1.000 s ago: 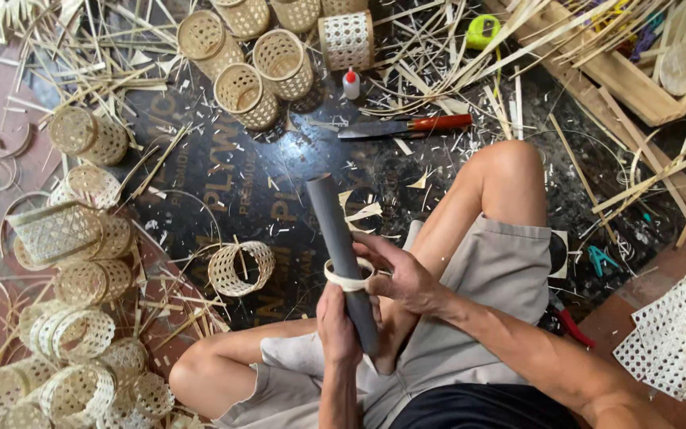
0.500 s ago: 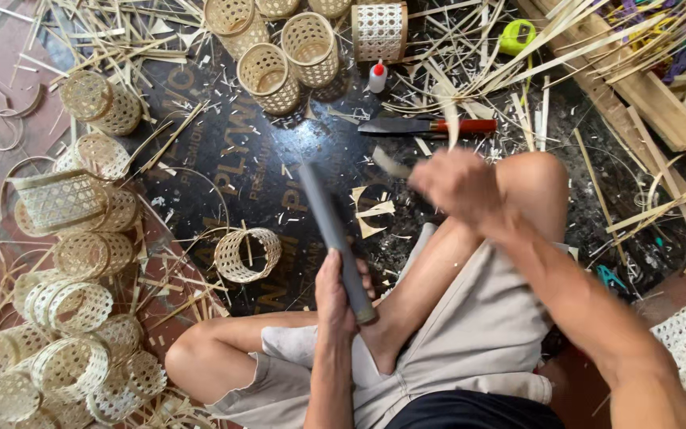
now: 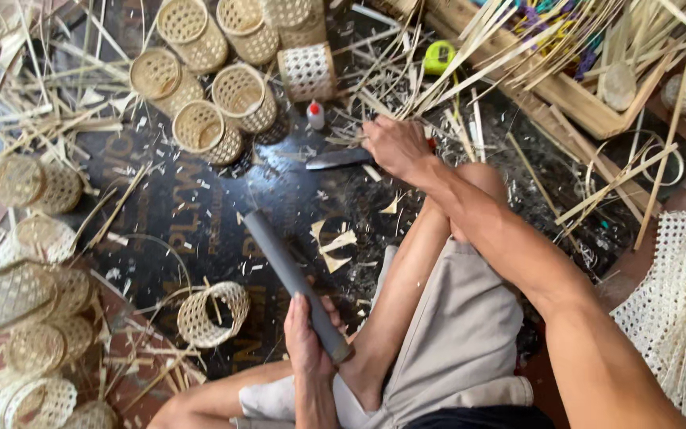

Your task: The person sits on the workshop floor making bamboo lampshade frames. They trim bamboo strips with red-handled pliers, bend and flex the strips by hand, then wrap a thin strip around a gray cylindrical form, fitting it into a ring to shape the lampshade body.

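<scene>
My left hand is clamped around the grey tube over my lap. My right hand seems closed on the knife on the floor. Many woven baskets lie finished; loose strips remain.

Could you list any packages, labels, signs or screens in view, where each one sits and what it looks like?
Printed board: on the floor under the work, dark and glossy with faded pale lettering, strewn with shavings.
Small bottle: stands beside the white woven basket, white body, red cap; any label is too small to tell.
Tape measure: lies among the bamboo strips at the top, rounded, yellow-green case with a dark face.
No screens or signs.
</scene>
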